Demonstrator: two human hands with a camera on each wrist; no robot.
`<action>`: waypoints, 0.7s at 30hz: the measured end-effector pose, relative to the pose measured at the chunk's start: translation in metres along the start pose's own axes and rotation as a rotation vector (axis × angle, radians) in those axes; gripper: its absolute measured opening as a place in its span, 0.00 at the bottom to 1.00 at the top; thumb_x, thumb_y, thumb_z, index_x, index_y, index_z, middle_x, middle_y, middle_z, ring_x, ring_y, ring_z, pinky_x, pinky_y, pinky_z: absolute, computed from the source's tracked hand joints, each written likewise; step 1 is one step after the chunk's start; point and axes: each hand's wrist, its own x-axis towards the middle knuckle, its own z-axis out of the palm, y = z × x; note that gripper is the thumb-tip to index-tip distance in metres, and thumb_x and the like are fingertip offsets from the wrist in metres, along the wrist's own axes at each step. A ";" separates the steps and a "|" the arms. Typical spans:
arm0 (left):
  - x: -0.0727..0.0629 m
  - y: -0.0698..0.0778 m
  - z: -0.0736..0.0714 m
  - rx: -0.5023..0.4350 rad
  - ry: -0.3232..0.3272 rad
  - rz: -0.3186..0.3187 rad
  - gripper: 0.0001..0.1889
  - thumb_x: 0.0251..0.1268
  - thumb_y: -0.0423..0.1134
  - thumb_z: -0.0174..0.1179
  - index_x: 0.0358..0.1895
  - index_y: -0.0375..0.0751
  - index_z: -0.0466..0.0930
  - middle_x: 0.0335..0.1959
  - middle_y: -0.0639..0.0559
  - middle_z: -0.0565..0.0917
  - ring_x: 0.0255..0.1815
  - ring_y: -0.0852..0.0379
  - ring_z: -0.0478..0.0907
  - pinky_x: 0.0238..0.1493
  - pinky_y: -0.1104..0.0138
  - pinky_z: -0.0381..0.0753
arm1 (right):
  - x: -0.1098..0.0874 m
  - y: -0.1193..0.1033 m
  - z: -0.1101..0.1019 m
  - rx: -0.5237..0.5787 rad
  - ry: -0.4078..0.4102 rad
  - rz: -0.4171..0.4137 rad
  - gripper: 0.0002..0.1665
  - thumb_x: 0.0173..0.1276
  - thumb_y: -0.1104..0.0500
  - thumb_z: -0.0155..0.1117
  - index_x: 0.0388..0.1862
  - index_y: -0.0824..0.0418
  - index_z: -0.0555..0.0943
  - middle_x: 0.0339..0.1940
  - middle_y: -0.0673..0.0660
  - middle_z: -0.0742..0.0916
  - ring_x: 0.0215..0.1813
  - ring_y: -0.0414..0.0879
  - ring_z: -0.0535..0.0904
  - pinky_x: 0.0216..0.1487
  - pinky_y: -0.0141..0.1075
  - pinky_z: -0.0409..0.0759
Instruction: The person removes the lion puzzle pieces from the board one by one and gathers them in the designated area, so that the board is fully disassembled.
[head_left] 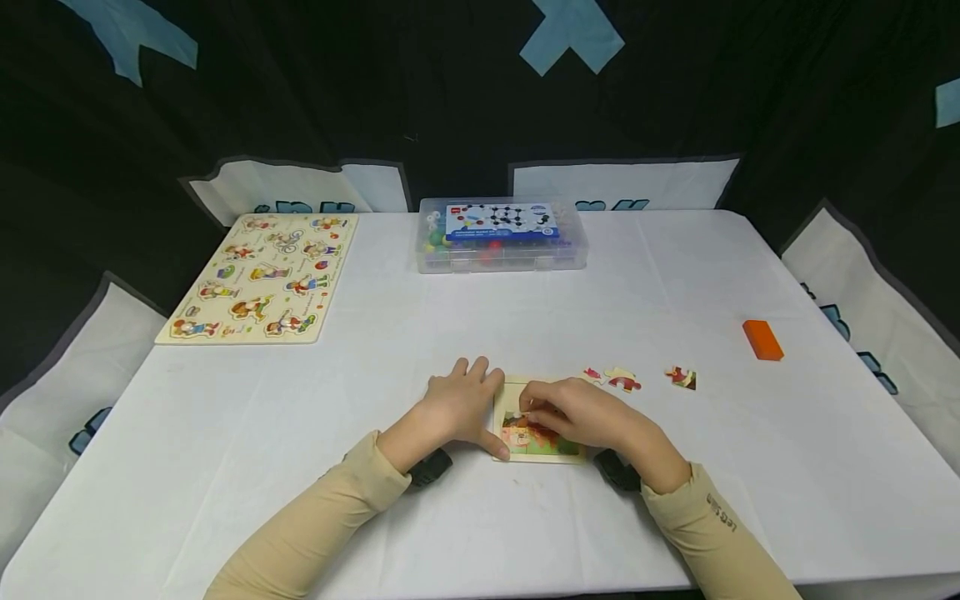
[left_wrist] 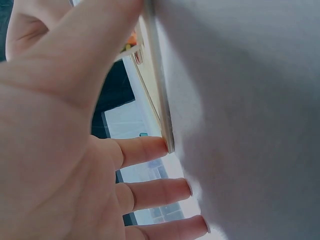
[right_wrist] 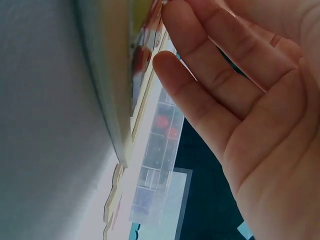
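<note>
A small wooden jigsaw tray [head_left: 500, 400] lies on the white table in the head view, with picture pieces [head_left: 555, 446] filling its lower part. My left hand [head_left: 463, 410] rests at the tray's left side. Its thumb and index finger touch the edge, and the other fingers stretch out straight on the table. Over the tray, my right hand [head_left: 581, 414] has bent fingers and pinches a small jigsaw piece [left_wrist: 129, 52], seen tilted in the left wrist view. The hand hides most of that piece and the tray's right part. Its outer fingers [right_wrist: 197, 102] are loosely bent.
Loose jigsaw pieces [head_left: 622, 380] lie beyond the tray, with another piece [head_left: 681, 377] farther right. An orange block [head_left: 762, 340] sits at the right. A clear plastic box [head_left: 502, 260] of coloured parts stands at the back. At the back left lies a large picture board [head_left: 258, 279].
</note>
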 end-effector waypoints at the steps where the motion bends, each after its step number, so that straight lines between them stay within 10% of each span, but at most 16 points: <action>1: 0.000 0.000 0.000 0.001 0.001 0.000 0.50 0.25 0.74 0.63 0.54 0.44 0.64 0.46 0.48 0.65 0.45 0.48 0.64 0.33 0.50 0.75 | 0.000 0.000 0.000 0.000 0.002 0.000 0.02 0.66 0.61 0.56 0.36 0.55 0.76 0.22 0.42 0.75 0.22 0.33 0.66 0.27 0.29 0.70; 21: 0.001 -0.001 0.002 0.006 0.006 0.002 0.50 0.24 0.74 0.63 0.53 0.44 0.65 0.45 0.49 0.65 0.45 0.49 0.64 0.31 0.51 0.75 | 0.001 0.000 0.003 0.032 -0.003 -0.039 0.04 0.67 0.63 0.55 0.38 0.56 0.76 0.25 0.43 0.77 0.24 0.33 0.68 0.30 0.28 0.71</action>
